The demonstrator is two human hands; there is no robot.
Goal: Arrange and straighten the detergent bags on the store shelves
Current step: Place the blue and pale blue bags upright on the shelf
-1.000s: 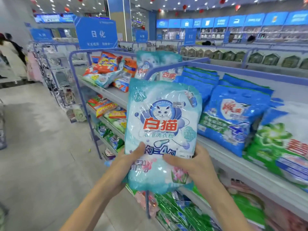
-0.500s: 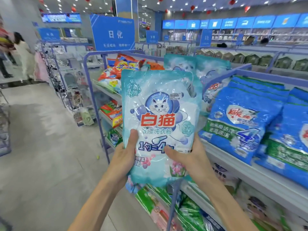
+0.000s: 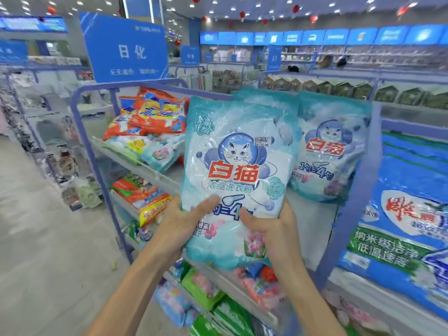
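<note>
We hold the White Cat detergent bag (image 3: 238, 163) upright before the shelf (image 3: 311, 221), left hand (image 3: 184, 221) and right hand (image 3: 274, 230) clamped on its lower half. Top-heavy, it could flop and topple the twin bag (image 3: 333, 151) at two o'clock.

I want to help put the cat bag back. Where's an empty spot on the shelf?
Bare shelf shows in front of the leaning cat bags, between the held bag and the blue post. It is crowded left at the orange bags and right at the blue bags.

Grey floor (image 3: 36, 238), blue hanging sign (image 3: 124, 49) — a spotlit ceiling (image 3: 266, 6) overhead.
</note>
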